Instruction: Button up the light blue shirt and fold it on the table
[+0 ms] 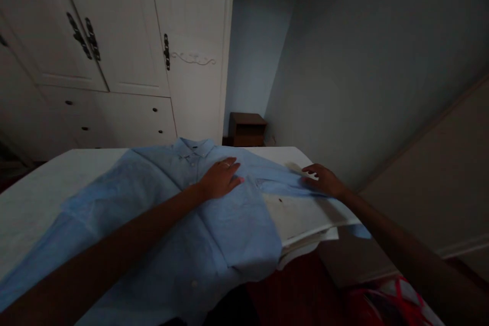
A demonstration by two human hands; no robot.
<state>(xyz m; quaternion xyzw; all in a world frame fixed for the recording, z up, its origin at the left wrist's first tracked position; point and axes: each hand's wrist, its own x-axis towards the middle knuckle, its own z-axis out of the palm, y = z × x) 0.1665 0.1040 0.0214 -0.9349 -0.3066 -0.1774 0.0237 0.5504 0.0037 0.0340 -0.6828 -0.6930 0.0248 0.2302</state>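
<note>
one light-blue shirt [244, 224], spread front-up on a white table [72, 170], collar near the far edge. step, as judged: cloth is smoothed and the sleeve [280, 175] arranged; next, the chest should be steadied and the sleeve drawn straight. left hand [221, 178]: laid on the chest, fingers spread, nothing gripped. right hand [324, 181]: placed at the sleeve, fingers parted; whether cloth is pinched cannot be told. appearance: collared, buttoned, softly creased.

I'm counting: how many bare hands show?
2: the left hand is on the light-blue collared cloth shirt; the right hand is at its sleeve. No others show.
</note>
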